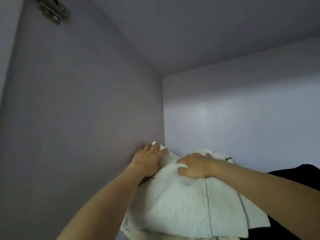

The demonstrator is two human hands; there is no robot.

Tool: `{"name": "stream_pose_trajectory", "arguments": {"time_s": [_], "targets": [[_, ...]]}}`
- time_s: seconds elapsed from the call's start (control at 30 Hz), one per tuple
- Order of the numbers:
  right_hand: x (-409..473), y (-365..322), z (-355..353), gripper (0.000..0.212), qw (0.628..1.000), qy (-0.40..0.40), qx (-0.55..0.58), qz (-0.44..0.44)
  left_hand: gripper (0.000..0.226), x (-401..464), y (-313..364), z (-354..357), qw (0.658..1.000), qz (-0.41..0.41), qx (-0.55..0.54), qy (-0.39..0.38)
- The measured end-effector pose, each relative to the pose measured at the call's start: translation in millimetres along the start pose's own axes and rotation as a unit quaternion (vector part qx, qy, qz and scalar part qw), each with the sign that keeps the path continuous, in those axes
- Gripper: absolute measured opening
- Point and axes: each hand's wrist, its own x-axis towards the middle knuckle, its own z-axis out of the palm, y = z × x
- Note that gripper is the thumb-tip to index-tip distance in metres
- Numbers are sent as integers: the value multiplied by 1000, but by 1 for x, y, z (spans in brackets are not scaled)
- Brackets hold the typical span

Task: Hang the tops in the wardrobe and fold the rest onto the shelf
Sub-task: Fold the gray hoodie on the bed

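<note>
A folded white garment lies in the left corner of a wardrobe compartment, its layers stacked and its near edge hanging toward me. My left hand lies flat with straight fingers on the garment's far left corner, close to the side wall. My right hand rests on top of the garment with its fingers curled into the cloth, bunching a small fold. The shelf surface below is hidden by the cloth.
The compartment's lilac left wall, back wall and ceiling close in tightly. A dark garment lies to the right of the white one. A metal hinge sits at the top left.
</note>
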Motion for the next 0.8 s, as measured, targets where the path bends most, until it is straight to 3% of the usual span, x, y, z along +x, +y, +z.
{"name": "stream_pose_trajectory", "arguments": {"time_s": [0.1, 0.2, 0.37, 0.43, 0.53, 0.63, 0.8], "targets": [[4, 5, 21, 49, 999, -45, 15, 25, 58, 30, 7, 12, 999, -13, 39, -5], [2, 6, 24, 49, 999, -26, -2, 40, 38, 49, 13, 21, 998, -45, 40, 17], [-10, 6, 27, 42, 996, 22, -14, 84, 30, 78, 13, 28, 985, -45, 59, 154], [-9, 8, 29, 41, 994, 22, -24, 106, 38, 88, 12, 43, 984, -15, 137, 112], [-5, 11, 30, 47, 991, -15, -17, 133, 59, 92, 16, 68, 974, 7, 221, -51], [0, 19, 35, 58, 986, -57, -20, 155, 65, 87, 23, 74, 983, 9, 142, -115], [18, 29, 37, 62, 982, -38, -17, 182, 57, 69, 18, 56, 990, 43, -119, -59]]}}
